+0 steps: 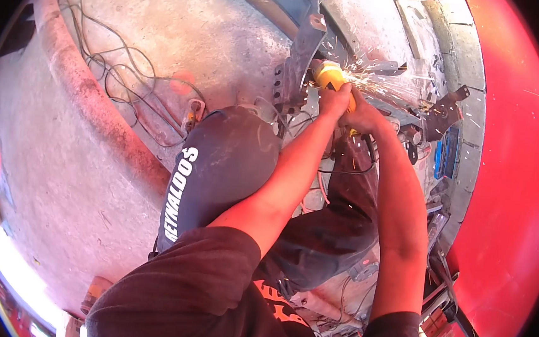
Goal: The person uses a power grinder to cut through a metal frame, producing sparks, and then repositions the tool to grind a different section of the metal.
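Note:
A yellow angle grinder (329,75) throws a fan of bright sparks to the right, over metal parts at the upper middle of the view. My left hand (333,101) is closed around its body, close behind the head. Just to the right, my right hand (365,116) grips the rear of the same tool. A dark upright metal bracket (305,48) stands to the left of the grinder head. The sparks partly hide the disc and the spot being worked. Dark trousers (340,234) show between my forearms.
Loose cables (122,71) lie on the concrete floor (186,19) at left, near a thick curved pipe (88,100). Rightward are another metal bracket (443,114), a blue object (447,152) and a large red surface (507,206). White-lettered dark cloth (229,159) bulges beside my left arm.

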`<state>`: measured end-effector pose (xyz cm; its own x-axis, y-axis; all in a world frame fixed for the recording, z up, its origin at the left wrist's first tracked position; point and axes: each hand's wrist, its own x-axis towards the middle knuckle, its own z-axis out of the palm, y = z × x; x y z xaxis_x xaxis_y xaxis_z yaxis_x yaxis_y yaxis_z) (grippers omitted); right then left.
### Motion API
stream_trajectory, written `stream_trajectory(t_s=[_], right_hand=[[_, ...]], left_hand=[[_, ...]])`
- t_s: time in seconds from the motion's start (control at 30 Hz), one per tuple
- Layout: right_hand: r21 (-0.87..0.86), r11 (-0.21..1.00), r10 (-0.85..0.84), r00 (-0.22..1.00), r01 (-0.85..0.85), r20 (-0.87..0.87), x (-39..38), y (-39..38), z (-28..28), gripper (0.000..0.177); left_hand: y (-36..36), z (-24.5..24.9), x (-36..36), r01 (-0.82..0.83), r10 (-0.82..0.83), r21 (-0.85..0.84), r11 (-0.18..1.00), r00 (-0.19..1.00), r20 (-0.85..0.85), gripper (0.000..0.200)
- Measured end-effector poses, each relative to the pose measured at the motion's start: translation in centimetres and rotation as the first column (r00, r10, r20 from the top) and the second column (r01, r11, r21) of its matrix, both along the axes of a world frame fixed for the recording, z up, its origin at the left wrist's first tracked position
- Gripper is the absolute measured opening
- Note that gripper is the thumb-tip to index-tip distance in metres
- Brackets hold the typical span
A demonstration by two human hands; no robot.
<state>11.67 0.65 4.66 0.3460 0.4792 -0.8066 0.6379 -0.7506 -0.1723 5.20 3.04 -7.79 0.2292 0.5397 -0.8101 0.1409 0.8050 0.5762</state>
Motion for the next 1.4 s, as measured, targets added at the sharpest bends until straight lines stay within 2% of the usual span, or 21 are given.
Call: stream_trajectory(t_s=[0.1,0.2,0.3,0.37,0.47,0.5,0.6,0.7,0.87,1.0,1.1,1.23,1.4], right_hand=[[0.005,1.0,-0.024,0.998,0.024,-0.054,0.3,-0.1,-0.1,0.13],[0.086,0.996,0.012,0.999,-0.009,-0.035,0.5,-0.5,-1.2,0.13],[0.01,1.0,0.002,0.999,-0.001,-0.035,-0.1,0.1,-0.1,0.129],[0.021,1.0,-0.005,1.0,0.005,-0.001,0.4,-0.5,-1.1,0.121],[0.058,0.998,-0.004,0.999,0.001,0.053,0.0,-1.3,-1.0,0.116],[0.076,0.997,0.0,0.997,-0.005,0.072,-0.3,-1.4,-0.4,0.115],[-0.071,0.995,-0.071,0.997,0.068,-0.043,-0.5,-1.1,2.0,0.125],[-0.048,0.999,-0.021,0.999,0.019,-0.024,-0.8,-1.5,2.9,0.118],[-0.034,0.999,0.003,0.999,-0.002,0.032,-0.7,-2.2,2.6,0.118],[-0.095,0.995,-0.021,1.0,0.02,-0.01,-1.4,-0.5,3.3,0.122],[-0.045,0.999,0.019,0.999,-0.017,0.049,-1.2,0.0,2.3,0.123],[-0.053,0.998,0.029,0.999,-0.028,0.025,-0.3,0.8,0.9,0.124],[-0.03,0.998,0.048,0.999,-0.048,0.02,-0.8,1.3,0.8,0.125]], left_hand=[[-0.2,0.4,0.0,-0.054,0.055,0.056,0.997,0.998,-0.015,0.092],[0.1,1.2,-0.7,-0.057,0.057,0.017,0.998,0.998,0.02,0.097],[0.4,1.0,-1.0,-0.042,0.041,0.036,0.998,0.999,0.032,0.096],[0.3,0.8,-0.8,-0.034,0.033,0.033,0.999,0.999,0.021,0.093],[-1.0,-2.0,0.4,-0.025,0.023,0.036,0.999,0.997,0.078,0.093],[-1.1,-1.4,0.3,-0.026,0.024,0.035,0.999,0.997,0.073,0.093],[-1.6,1.5,-0.2,-0.029,0.03,0.021,0.999,0.999,-0.013,0.091],[-1.9,3.0,-0.9,-0.008,0.009,-0.047,0.999,1.0,0.02,0.096],[-2.2,3.3,-1.3,-0.014,0.016,-0.031,0.999,0.997,0.076,0.097],[-1.5,2.0,-0.8,-0.046,0.046,-0.013,0.999,0.997,0.057,0.098],[-1.0,-0.5,0.1,-0.06,0.061,-0.013,0.998,0.99,0.124,0.096],[-0.4,-2.0,0.8,-0.109,0.114,-0.04,0.993,0.977,0.178,0.096],[0.4,-1.3,-0.2,-0.105,0.106,-0.015,0.994,0.989,0.106,0.096]])
